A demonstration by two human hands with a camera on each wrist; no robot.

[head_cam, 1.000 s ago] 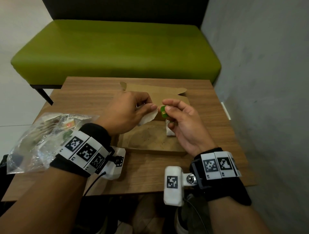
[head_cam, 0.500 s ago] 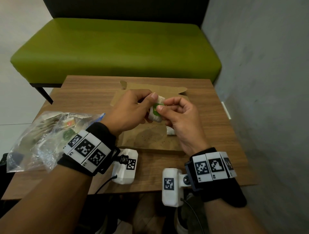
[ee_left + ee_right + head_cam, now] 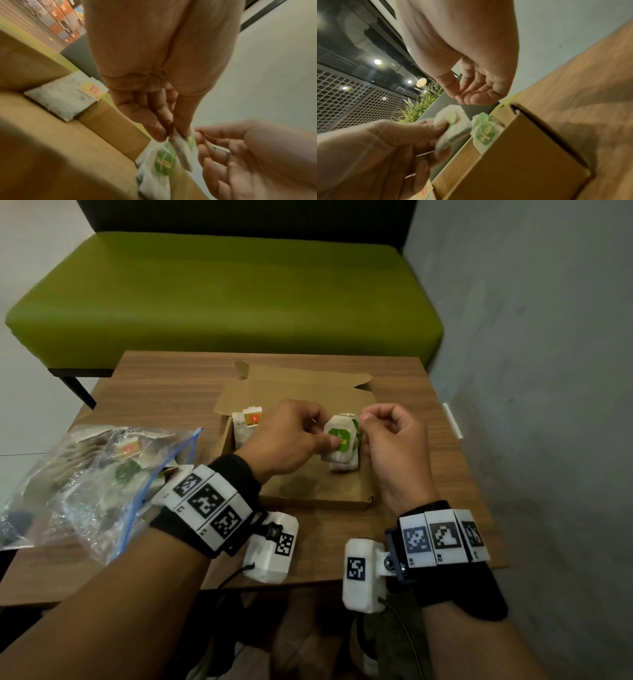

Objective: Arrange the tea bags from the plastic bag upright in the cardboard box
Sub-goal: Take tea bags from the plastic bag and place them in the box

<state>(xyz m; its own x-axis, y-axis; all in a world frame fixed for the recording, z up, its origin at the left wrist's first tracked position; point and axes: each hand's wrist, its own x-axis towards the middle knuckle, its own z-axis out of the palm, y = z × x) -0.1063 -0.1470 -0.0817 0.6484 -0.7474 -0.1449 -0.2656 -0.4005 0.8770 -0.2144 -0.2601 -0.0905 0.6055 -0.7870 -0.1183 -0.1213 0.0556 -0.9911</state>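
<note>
Head view: left hand pinches green-tag tea bag over cardboard box, right hand curled beside it, plastic bag far left | left wrist: orange-tag tea bag leans on box wall | right wrist: right fingers hold nothing, second green tea bag stands in box corner.

I take this for a café or office lounge rather than a home. My small wooden table sits against a bare grey concrete wall, with a long green padded bench behind it. From the right wrist I see a dark open ceiling with spotlights, a white grid panel and leafy greenery. The left wrist catches blurred wall panels.
</note>
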